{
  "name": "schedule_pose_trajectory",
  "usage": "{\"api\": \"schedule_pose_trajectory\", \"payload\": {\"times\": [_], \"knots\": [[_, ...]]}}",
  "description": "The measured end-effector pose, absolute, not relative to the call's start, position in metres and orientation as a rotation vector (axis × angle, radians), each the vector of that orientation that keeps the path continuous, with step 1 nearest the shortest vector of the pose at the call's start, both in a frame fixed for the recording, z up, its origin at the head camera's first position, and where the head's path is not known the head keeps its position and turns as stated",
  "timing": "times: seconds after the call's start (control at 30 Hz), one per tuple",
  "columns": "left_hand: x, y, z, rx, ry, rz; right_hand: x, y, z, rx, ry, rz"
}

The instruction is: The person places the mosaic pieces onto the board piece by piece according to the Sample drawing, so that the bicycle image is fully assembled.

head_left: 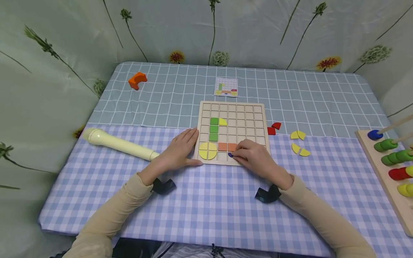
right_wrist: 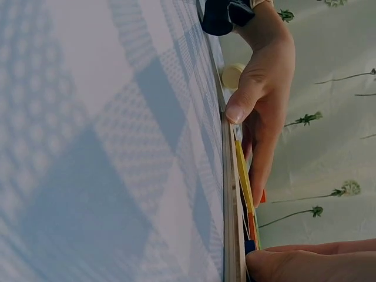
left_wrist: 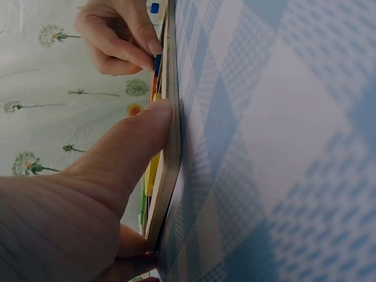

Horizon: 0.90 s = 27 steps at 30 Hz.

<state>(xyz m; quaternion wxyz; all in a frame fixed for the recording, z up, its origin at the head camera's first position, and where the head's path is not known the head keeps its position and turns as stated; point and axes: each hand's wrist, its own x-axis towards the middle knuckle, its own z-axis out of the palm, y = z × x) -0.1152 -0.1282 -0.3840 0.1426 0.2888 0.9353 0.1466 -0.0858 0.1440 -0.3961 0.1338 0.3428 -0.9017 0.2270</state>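
Observation:
A wooden grid board (head_left: 253, 124) lies flat, and my left hand (head_left: 177, 150) rests along its left edge with straight fingers. In the left wrist view the thumb (left_wrist: 150, 123) presses on the board's near edge. My right hand (head_left: 258, 159) pinches a small dark blue piece (head_left: 230, 155) between thumb and finger, right at the board's bottom row. Above it are orange pieces (head_left: 222, 147), partly hidden by that hand. Yellow quarter-circles form a circle (head_left: 208, 151) at the lower left. A column of green squares (head_left: 214, 129) has a yellow quarter-circle (head_left: 222, 122) beside its top.
A pattern card (head_left: 226, 87) lies behind the board. Red pieces (head_left: 271, 131) and loose yellow quarter-circles (head_left: 299, 135) lie to the right. A peg board with coloured beads (head_left: 400, 156) stands at the far right. At left are a pale yellow microphone-shaped stick (head_left: 124, 145) and an orange arch block (head_left: 137, 80).

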Motion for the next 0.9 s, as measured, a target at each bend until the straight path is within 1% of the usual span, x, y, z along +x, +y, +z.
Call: {"api": "schedule_pose_trajectory", "payload": {"times": [0.53, 0.67, 0.9], "knots": [[-0.116, -0.129, -0.384, 0.832, 2.701, 0.427, -0.085, 0.144, -0.392, 0.97, -2.644, 0.686], [-0.115, -0.129, -0.383, 0.847, 2.706, 0.427, -0.091, 0.154, -0.388, 0.965, -2.551, 0.686], [-0.114, -0.128, -0.383, 0.853, 2.713, 0.42, -0.108, 0.185, -0.382, 0.812, -2.467, 0.671]]}}
